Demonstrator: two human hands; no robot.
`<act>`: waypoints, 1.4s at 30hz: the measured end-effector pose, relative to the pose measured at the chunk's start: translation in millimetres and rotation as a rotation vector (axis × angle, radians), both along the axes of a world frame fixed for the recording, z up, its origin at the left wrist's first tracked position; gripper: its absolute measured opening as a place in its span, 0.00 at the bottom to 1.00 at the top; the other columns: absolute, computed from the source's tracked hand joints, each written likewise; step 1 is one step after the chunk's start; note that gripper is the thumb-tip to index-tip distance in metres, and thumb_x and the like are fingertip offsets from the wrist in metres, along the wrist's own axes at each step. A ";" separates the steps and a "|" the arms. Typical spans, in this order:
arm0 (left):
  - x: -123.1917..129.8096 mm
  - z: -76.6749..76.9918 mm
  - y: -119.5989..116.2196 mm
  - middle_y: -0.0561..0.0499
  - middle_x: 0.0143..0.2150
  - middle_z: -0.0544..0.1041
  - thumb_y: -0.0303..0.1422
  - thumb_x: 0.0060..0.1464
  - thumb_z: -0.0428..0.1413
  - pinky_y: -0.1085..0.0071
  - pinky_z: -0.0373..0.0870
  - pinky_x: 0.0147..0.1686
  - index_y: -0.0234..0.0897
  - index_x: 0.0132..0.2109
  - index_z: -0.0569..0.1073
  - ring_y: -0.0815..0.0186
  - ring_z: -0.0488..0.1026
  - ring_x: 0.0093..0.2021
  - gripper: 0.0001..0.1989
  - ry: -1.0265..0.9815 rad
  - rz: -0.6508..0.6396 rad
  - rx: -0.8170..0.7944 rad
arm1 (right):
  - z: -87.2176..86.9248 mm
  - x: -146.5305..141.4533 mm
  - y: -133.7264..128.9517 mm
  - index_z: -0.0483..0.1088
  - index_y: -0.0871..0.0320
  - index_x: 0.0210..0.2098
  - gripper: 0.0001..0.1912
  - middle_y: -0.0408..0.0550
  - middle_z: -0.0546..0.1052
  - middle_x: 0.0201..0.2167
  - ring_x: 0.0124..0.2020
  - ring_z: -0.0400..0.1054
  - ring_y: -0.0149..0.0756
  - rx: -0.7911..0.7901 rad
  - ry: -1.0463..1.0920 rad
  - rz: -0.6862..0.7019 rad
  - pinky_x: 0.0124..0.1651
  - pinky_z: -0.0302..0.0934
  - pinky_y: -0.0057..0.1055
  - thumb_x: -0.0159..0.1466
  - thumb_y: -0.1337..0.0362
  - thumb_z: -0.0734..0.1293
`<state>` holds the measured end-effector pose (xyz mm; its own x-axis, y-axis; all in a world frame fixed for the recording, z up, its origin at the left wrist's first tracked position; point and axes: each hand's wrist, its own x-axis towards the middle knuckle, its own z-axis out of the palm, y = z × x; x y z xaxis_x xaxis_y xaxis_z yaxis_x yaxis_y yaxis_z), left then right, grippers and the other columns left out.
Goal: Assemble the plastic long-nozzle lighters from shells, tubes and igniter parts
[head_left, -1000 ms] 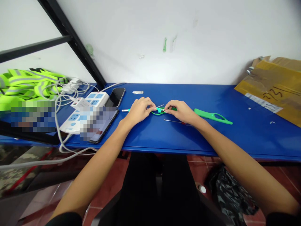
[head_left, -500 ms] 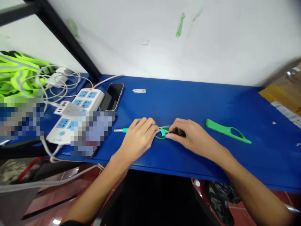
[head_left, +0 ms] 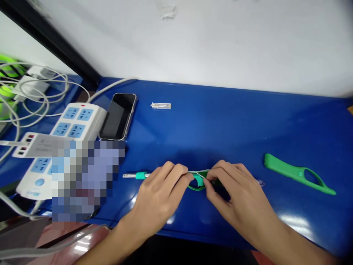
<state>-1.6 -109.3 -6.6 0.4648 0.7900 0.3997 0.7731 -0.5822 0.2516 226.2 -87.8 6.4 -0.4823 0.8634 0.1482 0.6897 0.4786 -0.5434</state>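
A partly assembled long-neck lighter lies low over the table between my hands. Its metal tube [head_left: 128, 176] with a teal collar [head_left: 141, 175] sticks out to the left. My left hand [head_left: 162, 195] is closed around the lighter's middle, hiding much of it. Between the hands show a teal trigger [head_left: 198, 180], the rim of a green handle shell and a thin whitish wire [head_left: 199, 174]. My right hand [head_left: 234, 187] pinches with thumb and index finger at the wire's end, over the shell. To the right lies another green handle half [head_left: 298, 173] with a finger loop.
A small clear part [head_left: 161, 106] lies toward the back of the blue table [head_left: 220, 117]. On the left are a phone [head_left: 118, 116], a blurred-out device [head_left: 96, 173], a white power strip [head_left: 91, 121] and tangled white cables [head_left: 44, 99]. A white wall [head_left: 193, 44] stands behind.
The view has come closer and tilted down, so things look larger. Both hands stay on the lighter, the right fingertips still pinching near the teal trigger.
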 end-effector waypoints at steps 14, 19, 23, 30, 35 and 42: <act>2.5 -7.1 -0.4 0.48 0.42 0.81 0.23 0.72 0.57 0.61 0.72 0.33 0.35 0.48 0.77 0.61 0.72 0.37 0.06 0.010 -0.008 0.098 | 19.2 -13.9 12.6 0.76 0.53 0.30 0.12 0.44 0.78 0.28 0.23 0.68 0.35 -0.092 -0.309 -0.019 0.29 0.50 0.36 0.70 0.69 0.68; 3.4 -6.8 1.5 0.49 0.42 0.80 0.21 0.73 0.55 0.64 0.68 0.35 0.33 0.48 0.76 0.61 0.71 0.38 0.07 0.005 -0.021 0.108 | 17.2 -22.7 11.4 0.73 0.56 0.29 0.09 0.42 0.79 0.25 0.22 0.67 0.33 -0.176 -0.348 -0.143 0.28 0.44 0.33 0.66 0.69 0.70; 4.3 -5.3 2.9 0.48 0.41 0.79 0.21 0.73 0.53 0.64 0.66 0.33 0.33 0.46 0.76 0.61 0.71 0.38 0.08 0.032 -0.032 0.129 | 4.8 -23.0 3.8 0.72 0.56 0.29 0.09 0.42 0.77 0.23 0.21 0.67 0.33 -0.083 -0.311 -0.180 0.28 0.44 0.32 0.67 0.68 0.69; 4.9 -8.1 3.3 0.48 0.41 0.78 0.21 0.73 0.54 0.62 0.64 0.32 0.33 0.45 0.77 0.60 0.70 0.38 0.08 0.051 -0.025 0.121 | -8.7 -22.3 -7.8 0.72 0.56 0.30 0.08 0.41 0.75 0.22 0.21 0.66 0.33 0.074 -0.210 -0.232 0.29 0.45 0.32 0.66 0.70 0.68; 5.7 -9.4 3.1 0.49 0.40 0.77 0.21 0.73 0.53 0.61 0.63 0.32 0.34 0.43 0.76 0.60 0.69 0.37 0.09 0.077 -0.027 0.134 | -8.0 -23.3 -8.4 0.72 0.56 0.29 0.09 0.41 0.75 0.22 0.22 0.66 0.33 0.001 -0.176 -0.274 0.30 0.47 0.31 0.67 0.69 0.68; 6.2 -14.4 2.4 0.49 0.39 0.75 0.21 0.72 0.56 0.61 0.61 0.32 0.36 0.39 0.72 0.60 0.67 0.37 0.10 0.113 -0.029 0.140 | 28.0 -22.9 10.6 0.73 0.54 0.26 0.15 0.41 0.75 0.23 0.24 0.61 0.33 -0.362 -0.347 -0.190 0.31 0.40 0.34 0.71 0.66 0.68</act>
